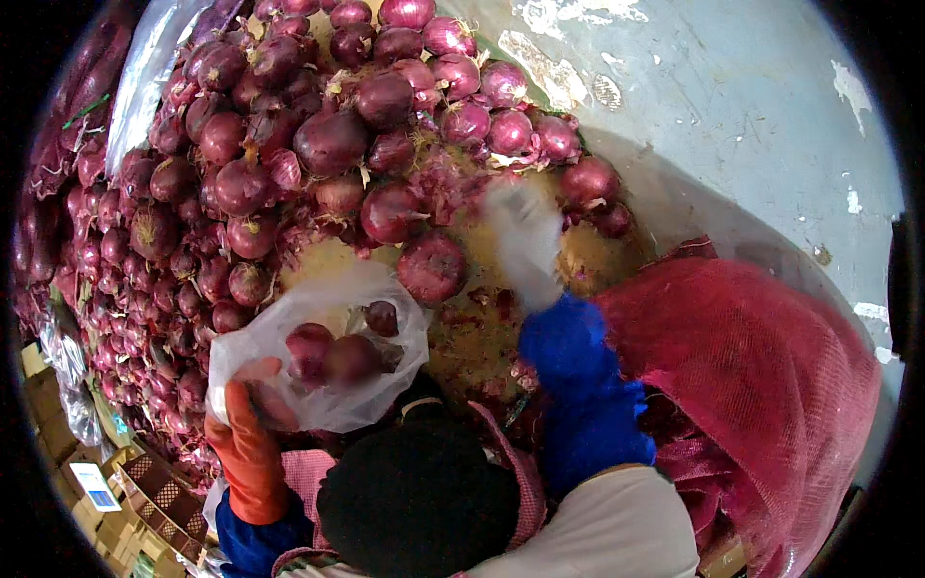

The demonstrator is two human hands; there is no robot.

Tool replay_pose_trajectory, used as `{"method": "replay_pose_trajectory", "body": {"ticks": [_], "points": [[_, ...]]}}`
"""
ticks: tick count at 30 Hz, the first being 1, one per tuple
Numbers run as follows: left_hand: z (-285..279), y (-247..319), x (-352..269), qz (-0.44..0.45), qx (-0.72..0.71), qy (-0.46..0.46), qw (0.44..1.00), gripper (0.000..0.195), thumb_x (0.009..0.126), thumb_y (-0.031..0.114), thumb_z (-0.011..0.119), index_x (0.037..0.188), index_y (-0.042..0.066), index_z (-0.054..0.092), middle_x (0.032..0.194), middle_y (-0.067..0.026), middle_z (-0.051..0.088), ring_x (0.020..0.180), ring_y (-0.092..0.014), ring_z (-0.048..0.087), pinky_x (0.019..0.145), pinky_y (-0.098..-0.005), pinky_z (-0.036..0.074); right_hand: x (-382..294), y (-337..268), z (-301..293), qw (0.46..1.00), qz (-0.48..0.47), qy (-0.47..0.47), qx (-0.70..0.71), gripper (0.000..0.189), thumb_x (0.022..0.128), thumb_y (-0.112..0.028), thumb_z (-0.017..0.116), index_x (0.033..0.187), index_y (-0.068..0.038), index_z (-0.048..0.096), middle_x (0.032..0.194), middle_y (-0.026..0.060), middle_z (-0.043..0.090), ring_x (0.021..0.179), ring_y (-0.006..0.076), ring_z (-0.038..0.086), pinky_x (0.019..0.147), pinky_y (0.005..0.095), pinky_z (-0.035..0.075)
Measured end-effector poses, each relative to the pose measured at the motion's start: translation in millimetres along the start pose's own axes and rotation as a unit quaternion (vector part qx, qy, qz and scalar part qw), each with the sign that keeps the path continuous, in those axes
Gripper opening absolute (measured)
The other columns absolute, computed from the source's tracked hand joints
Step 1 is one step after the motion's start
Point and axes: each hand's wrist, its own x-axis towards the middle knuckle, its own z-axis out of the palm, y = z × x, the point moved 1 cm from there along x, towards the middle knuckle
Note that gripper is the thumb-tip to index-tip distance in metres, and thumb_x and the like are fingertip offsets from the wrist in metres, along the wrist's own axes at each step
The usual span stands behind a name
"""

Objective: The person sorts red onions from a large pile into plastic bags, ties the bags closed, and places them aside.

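Observation:
My left hand [253, 394], in an orange glove or sleeve with fingertips showing, holds the rim of a translucent plastic bag [253, 339] at the lower left. Several red onions [311, 350] lie inside the bag, whose mouth faces up. My right hand [524, 227], in a whitish glove and blue sleeve, is blurred over the littered surface at the pile's right edge; its fingers are not clear enough to tell whether they grip anything. Beside it are a large red onion [432, 267] and another red onion [589, 183].
A big pile of red onions [246, 188] spreads across the left and top. A red mesh sack [744, 361] bulges at the right before a grey painted surface [723, 108]. Clear plastic sheeting [144, 79] lies upper left; a brown crate [162, 498] stands lower left.

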Motion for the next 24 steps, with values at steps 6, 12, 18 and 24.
{"method": "replay_pose_trajectory", "body": {"ticks": [6, 12, 18, 24], "points": [[-1.4, -27.8, 16.2, -0.067, 0.020, -0.077, 0.995, 0.038, 0.098, 0.036, 0.043, 0.091, 0.005, 0.064, 0.061, 0.0011, 0.050, 0.054, -0.007, 0.045, 0.051, -0.0216, 0.033, 160.6, 72.6, -104.2, 0.851, 0.161, 0.125, -0.483, 0.052, 0.074, -0.045, 0.069, 0.110, -0.008, 0.062, 0.100, 0.0200, 0.066, 0.096, 0.0365, 0.062, 0.085, 0.0425, 0.048], [9.4, -22.3, 14.5, -0.149, -0.055, -0.099, 0.982, 0.037, 0.098, 0.035, 0.043, 0.089, 0.005, 0.064, 0.062, 0.0014, 0.051, 0.052, -0.007, 0.049, 0.048, -0.0222, 0.035, 155.7, 60.6, -64.3, 0.741, 0.233, -0.050, -0.628, 0.068, 0.068, -0.047, 0.074, 0.129, -0.033, 0.049, 0.131, 0.0172, 0.043, 0.115, 0.0373, 0.052, 0.091, 0.0437, 0.049], [18.0, -22.2, 11.7, -0.125, -0.086, -0.131, 0.980, 0.034, 0.098, 0.032, 0.046, 0.090, 0.005, 0.065, 0.066, 0.0014, 0.053, 0.055, -0.007, 0.050, 0.051, -0.0220, 0.038, 117.4, 46.4, -55.2, 0.676, 0.163, -0.161, -0.700, 0.069, 0.069, -0.033, 0.072, 0.132, -0.025, 0.046, 0.124, 0.0243, 0.045, 0.109, 0.0363, 0.056, 0.091, 0.0411, 0.049], [7.4, -20.8, 8.8, -0.100, -0.012, -0.119, 0.988, 0.036, 0.097, 0.035, 0.041, 0.090, 0.009, 0.065, 0.066, 0.0001, 0.051, 0.054, -0.009, 0.048, 0.049, -0.0238, 0.038, 140.1, 72.5, -65.3, 0.771, 0.111, -0.114, -0.617, 0.060, 0.070, -0.029, 0.072, 0.124, -0.013, 0.053, 0.115, 0.0147, 0.058, 0.103, 0.0302, 0.060, 0.089, 0.0379, 0.049]]}}
